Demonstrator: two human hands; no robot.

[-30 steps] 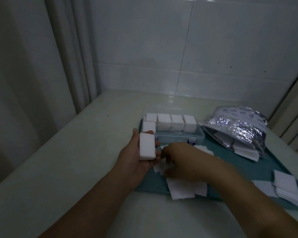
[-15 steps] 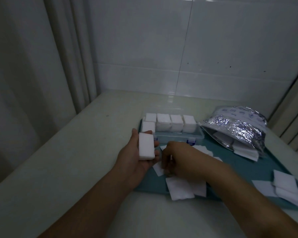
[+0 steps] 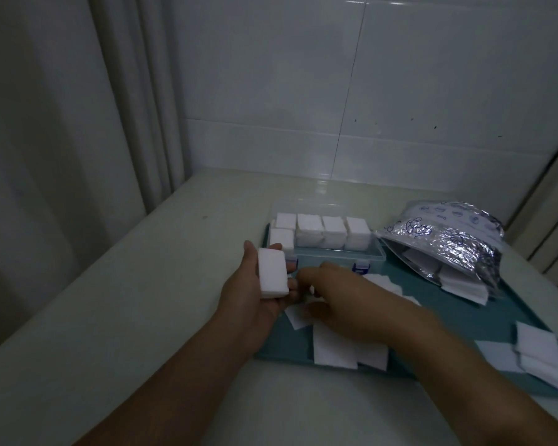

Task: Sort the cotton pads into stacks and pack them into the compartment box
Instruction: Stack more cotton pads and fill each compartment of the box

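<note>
We were mid-stacking: our left hand [image 3: 258, 294] held a stack of cotton pads [image 3: 273, 272] by the compartment box [image 3: 329, 243] at the teal mat's [image 3: 464, 304] far-left corner; our right hand [image 3: 345, 304] covered loose pads [image 3: 334, 349], grip unclear. Next called for adding a pad squarely.

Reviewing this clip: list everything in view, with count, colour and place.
Clear plastic compartment box: one, far end of tray, open.
Stacks of square white cotton pads in the box: five visible, far row and left.
Teal flat tray: one, on the counter.
Loose white pads: several, tray's near edge; more at right.
Silver foil bag: one, right, pads spilling out.
Left hand: holds a white pad stack.
Right hand: over loose pads; fingers hidden.
</note>
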